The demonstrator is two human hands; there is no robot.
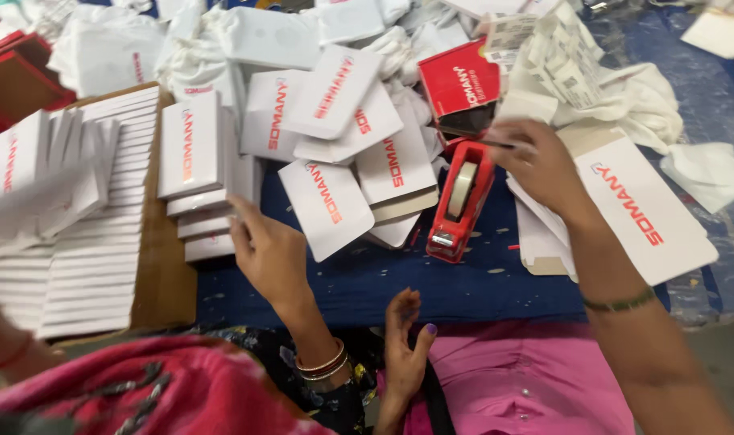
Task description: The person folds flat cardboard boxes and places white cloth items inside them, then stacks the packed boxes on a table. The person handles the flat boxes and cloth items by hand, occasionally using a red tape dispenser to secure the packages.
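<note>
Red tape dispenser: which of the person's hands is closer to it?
Right. The right hand hovers just beside the red tape dispenser's upper end; the left hand sits lower, at the table's near edge.

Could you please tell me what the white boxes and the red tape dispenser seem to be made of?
The white boxes look like thin matte cardboard: flat faces, sharp folded edges, neat stacking. The tape dispenser looks like glossy moulded plastic, with smooth rounded red sides; the metal-looking tip may be a cutter.
</note>
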